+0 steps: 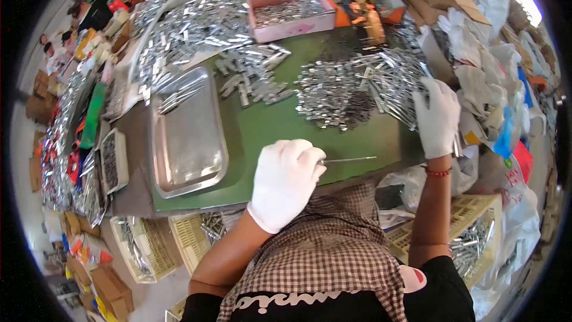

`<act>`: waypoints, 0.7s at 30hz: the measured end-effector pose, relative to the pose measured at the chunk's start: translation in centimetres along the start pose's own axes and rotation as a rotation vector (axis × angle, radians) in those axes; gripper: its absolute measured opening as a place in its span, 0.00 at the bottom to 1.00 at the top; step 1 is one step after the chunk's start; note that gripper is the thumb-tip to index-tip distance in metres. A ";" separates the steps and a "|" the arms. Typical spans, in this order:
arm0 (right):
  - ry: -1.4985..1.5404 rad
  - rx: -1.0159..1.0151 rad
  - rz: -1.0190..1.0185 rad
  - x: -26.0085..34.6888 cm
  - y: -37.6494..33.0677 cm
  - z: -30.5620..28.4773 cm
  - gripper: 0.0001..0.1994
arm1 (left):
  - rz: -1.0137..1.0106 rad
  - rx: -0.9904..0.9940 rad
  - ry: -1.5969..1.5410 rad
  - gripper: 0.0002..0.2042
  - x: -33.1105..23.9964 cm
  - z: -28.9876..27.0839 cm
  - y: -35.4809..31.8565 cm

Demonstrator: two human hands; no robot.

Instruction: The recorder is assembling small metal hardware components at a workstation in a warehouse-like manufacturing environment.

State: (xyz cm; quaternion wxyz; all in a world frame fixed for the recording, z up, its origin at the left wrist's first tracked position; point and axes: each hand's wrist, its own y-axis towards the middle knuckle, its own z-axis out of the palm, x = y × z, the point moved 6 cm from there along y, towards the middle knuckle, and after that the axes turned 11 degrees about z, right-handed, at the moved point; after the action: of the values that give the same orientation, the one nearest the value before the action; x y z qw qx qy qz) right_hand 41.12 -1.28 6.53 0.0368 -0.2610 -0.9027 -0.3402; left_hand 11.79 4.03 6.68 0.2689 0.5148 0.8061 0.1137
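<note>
My left hand [287,182], in a white glove, is closed in front of the green work surface [256,137]. From its fingers a thin metal rod [351,159] points to the right; its other end is hidden in the fist. My right hand [440,116], also gloved, is at the right edge of a pile of slim silvery metal pieces [393,80], its fingers apart. A shiny metal bit shows beside the right wrist. Left of that pile lies a heap of short metal parts [328,92]. A steel tray [187,143] at the left holds a few slim pieces at its far end.
A pink box [292,31] of small metal parts stands at the back, beside a grey and orange bin [390,6]. More loose parts [196,30] spread over the far left. Plastic bags [488,77] crowd the right side. Yellow crates [152,250] stand below the table edge.
</note>
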 end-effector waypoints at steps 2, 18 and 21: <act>0.001 -0.008 -0.077 0.2 0.6 0.4 0.14 | 0.024 -0.074 0.112 0.08 1.8 -3.1 -1.0; 0.111 0.137 0.191 -2.8 0.6 1.5 0.06 | -0.173 0.180 0.604 0.05 24.4 -10.6 -5.3; 0.327 0.022 0.278 -3.4 0.1 -0.4 0.09 | -0.226 0.208 0.676 0.08 24.6 -10.1 -5.1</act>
State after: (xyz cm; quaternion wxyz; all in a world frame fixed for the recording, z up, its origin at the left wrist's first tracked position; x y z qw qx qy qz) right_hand 44.09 -3.00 6.02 0.2322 -0.3241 -0.8435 -0.3599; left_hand -5.69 24.58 4.93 -0.0556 0.3805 0.9084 0.1643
